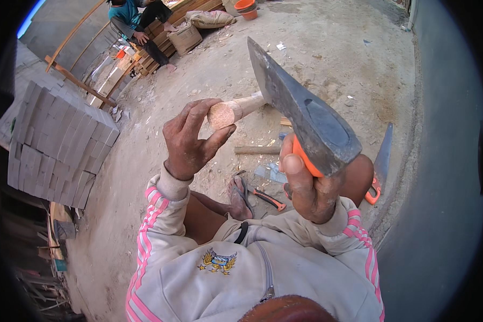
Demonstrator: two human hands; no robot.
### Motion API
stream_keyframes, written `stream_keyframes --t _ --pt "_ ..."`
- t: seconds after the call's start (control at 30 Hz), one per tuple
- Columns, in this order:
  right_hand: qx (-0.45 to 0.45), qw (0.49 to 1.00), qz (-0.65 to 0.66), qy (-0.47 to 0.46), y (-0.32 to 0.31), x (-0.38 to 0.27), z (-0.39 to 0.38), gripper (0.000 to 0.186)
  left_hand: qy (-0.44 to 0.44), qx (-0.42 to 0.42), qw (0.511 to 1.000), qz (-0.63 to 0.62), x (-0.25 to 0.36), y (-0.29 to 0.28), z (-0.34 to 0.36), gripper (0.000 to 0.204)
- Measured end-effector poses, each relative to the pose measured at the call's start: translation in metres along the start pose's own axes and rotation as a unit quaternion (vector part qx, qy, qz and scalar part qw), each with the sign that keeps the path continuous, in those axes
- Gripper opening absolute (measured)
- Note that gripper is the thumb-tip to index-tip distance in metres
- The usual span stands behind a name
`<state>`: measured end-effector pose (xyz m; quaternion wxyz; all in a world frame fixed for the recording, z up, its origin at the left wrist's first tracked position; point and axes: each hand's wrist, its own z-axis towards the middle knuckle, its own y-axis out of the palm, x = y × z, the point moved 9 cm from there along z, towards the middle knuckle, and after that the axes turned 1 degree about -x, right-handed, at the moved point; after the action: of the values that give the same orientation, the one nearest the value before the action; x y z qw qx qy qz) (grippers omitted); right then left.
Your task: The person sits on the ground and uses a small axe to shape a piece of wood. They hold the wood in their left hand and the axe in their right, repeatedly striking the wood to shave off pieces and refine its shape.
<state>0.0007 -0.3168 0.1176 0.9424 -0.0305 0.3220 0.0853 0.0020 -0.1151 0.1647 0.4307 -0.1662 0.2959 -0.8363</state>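
My left hand point(190, 139) grips the cut end of a short round wooden stick point(232, 111), held up in front of me. My right hand point(308, 188) is closed around the orange handle of a hatchet point(306, 115). Its dark steel blade rests against the far part of the stick, edge pointing up and away. Both arms wear a pale jacket with pink stripes.
A handsaw with an orange handle point(380, 163) lies on the dirt at my right. A small orange-handled tool point(268, 198) lies by my sandalled foot point(240, 196). A stack of grey blocks point(59, 139) stands at left. Another person point(139, 24) sits on timber far off.
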Motion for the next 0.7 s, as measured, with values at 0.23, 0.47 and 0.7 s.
stream_keyframes --t 0.23,0.47,0.7 --pt "0.001 0.997 -0.003 0.071 0.001 -0.01 -0.034 0.039 -0.006 -0.018 0.999 -0.035 0.026 0.014 -0.036 0.055" --pt "0.065 0.989 -0.016 0.135 -0.01 0.01 -0.061 0.025 -0.003 -0.021 0.998 -0.059 0.039 0.027 -0.031 0.057" --pt "0.084 0.993 -0.068 0.037 -0.044 -0.018 -0.062 0.042 -0.006 -0.014 0.997 -0.082 0.044 0.036 -0.037 0.057"
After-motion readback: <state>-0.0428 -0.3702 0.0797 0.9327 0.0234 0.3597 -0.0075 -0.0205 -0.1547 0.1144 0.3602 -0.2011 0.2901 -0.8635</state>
